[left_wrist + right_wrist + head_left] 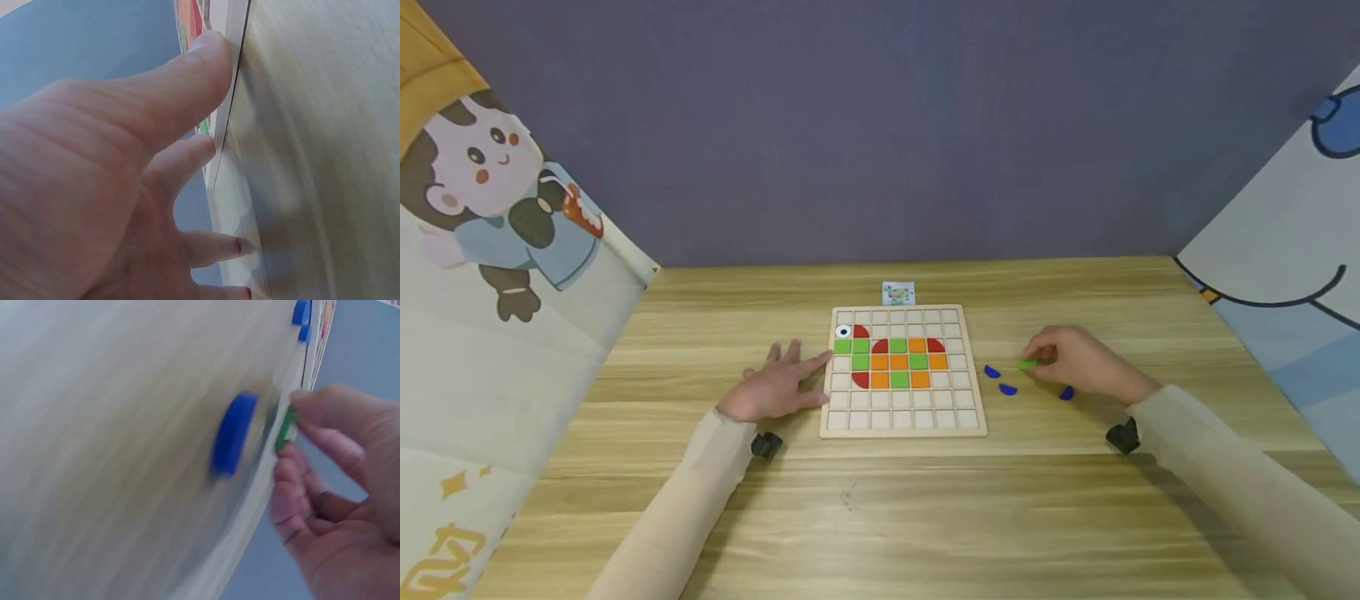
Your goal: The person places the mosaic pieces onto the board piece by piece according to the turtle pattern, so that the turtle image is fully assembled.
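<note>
A wooden grid board (902, 417) lies mid-table, its upper left and middle cells filled with green, orange and red pieces and a round eye piece (843, 332). My left hand (777, 386) spreads its fingers at the board's left edge; in the left wrist view the thumb (209, 65) and index fingertip touch that edge. Right of the board, my right hand (1067, 360) pinches a small green piece (286, 427) between thumb and fingers. Below that hand lies a blue half-round piece (235, 434). Two more blue half-round pieces (992, 372) lie between it and the board.
Behind the board's far edge lies a small picture card (898, 293). The wood-grain table (910, 517) ends at a dark blue partition (910, 133), with printed panels standing at the left and right sides.
</note>
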Available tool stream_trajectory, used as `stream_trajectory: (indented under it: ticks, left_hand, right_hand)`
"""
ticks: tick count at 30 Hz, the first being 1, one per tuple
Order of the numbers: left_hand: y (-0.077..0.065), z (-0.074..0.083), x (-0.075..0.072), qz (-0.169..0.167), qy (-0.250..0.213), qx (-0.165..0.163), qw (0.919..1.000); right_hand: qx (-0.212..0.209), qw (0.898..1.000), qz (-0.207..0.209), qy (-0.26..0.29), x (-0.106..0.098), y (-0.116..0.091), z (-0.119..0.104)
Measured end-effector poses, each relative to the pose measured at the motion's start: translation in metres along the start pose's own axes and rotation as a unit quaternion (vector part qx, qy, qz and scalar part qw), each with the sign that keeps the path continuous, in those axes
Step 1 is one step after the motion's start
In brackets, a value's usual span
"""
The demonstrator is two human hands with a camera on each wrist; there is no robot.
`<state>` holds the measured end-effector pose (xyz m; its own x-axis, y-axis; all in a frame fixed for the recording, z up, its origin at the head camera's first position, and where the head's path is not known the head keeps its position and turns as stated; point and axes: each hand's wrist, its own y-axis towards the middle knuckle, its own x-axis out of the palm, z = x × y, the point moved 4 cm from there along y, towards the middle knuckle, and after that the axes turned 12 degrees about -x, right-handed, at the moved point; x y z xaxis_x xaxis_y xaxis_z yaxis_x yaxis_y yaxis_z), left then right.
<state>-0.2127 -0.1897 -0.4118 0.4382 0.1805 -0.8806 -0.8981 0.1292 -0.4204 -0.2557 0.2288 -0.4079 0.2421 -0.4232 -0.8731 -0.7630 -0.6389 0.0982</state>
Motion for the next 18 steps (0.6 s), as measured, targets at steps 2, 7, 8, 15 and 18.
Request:
stream_trajectory:
  ticks: [2, 7, 8, 15, 18]
  left_hand:
    - [0.0, 0.0, 0.0, 0.0, 0.0, 0.0, 1.0]
    - [0.001, -0.001, -0.002, 0.0, 0.0, 0.001, 1.0]
    - [0.001, -0.001, -0.003, 0.0, 0.0, 0.002, 1.0]
    - [0.001, 0.0, -0.002, -0.002, -0.004, -0.001, 1.0]
    - [0.0, 0.0, -0.001, -0.002, -0.004, -0.001, 1.0]
  right_hand:
    - [-0.029, 1.0, 0.009, 0.003, 0.004, 0.008, -0.012]
    - [-0.116, 0.993, -0.004, 0.026, 0.022, 0.032, -0.052]
    - [-0.132, 0.991, -0.009, 0.031, 0.027, 0.038, -0.059]
    - [-0.161, 0.986, -0.025, 0.032, 0.047, 0.063, -0.081]
    - [-0.158, 0.987, -0.027, 0.025, 0.051, 0.067, -0.083]
